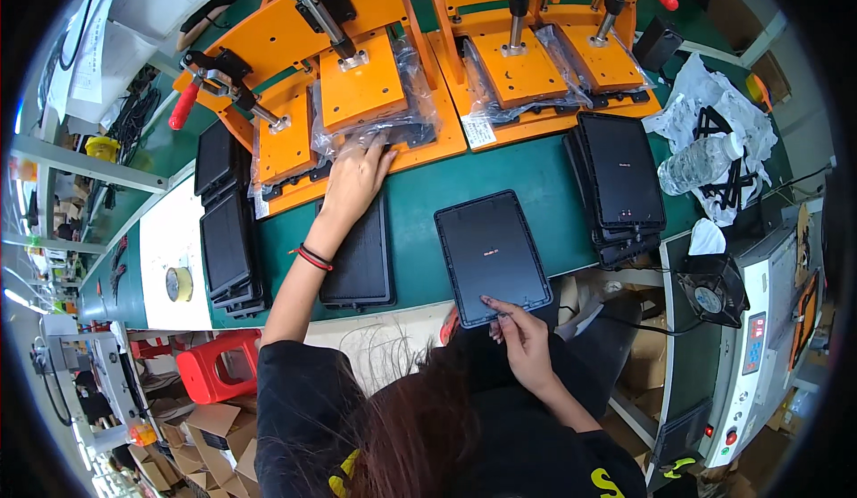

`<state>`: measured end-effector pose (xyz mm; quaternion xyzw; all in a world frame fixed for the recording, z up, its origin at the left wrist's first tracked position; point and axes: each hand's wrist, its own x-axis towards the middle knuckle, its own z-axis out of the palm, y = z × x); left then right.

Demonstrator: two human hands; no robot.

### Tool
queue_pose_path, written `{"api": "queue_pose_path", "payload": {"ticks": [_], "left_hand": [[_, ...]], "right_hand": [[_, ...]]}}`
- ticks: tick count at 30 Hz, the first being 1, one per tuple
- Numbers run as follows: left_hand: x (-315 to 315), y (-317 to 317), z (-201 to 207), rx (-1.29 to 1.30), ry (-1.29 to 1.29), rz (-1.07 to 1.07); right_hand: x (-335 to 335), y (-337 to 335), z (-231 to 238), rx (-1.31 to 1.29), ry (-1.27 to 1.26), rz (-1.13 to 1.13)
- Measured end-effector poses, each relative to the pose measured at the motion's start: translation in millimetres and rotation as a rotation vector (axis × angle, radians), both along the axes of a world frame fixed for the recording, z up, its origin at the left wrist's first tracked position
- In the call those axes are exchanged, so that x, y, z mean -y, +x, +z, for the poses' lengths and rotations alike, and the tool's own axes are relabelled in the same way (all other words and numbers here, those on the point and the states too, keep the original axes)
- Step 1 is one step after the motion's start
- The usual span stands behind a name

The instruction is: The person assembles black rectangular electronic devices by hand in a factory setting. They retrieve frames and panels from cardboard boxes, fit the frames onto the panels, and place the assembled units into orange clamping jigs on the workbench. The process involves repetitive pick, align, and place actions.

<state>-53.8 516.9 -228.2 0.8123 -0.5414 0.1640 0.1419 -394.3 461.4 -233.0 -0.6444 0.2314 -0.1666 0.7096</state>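
My right hand [525,346] pinches the near edge of a black rectangular plastic cover [491,253], tilted over the front edge of the green bench. My left hand [355,181] reaches forward to an orange clamp press [361,83], with its outstretched fingers at the plastic film [420,110] under the raised-looking orange plate. A black part [415,135] shows beneath that film; the fingertips are partly hidden there. Under my left wrist lies another stack of black covers [361,261].
A second orange press [518,70] with red-handled clamps stands to the right. Stacks of black covers [616,172] [228,239] flank the work area. At right are a clear bottle [701,163], white wrapping [759,132] and a small fan [714,293]. A tape roll [178,284] lies left.
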Motion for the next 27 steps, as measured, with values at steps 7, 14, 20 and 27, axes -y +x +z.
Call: {"api": "queue_pose_path", "payload": {"ticks": [7, 14, 20, 27], "left_hand": [[-9.9, 15.4, 6.0, 0.328, -0.005, -0.097], [-10.9, 15.3, 23.1, 0.574, 0.011, -0.253], [-25.7, 13.6, 26.7, 0.432, 0.013, -0.273], [-81.5, -70.2, 52.9, 0.177, -0.062, -0.239]], "right_hand": [[4.7, -4.6, 0.3, 0.003, -0.012, -0.025], [8.2, -19.6, 0.3, -0.001, 0.036, -0.061], [7.0, -14.5, 4.3, 0.002, 0.027, -0.034], [5.9, -24.9, 5.0, 0.028, 0.004, -0.094]]}}
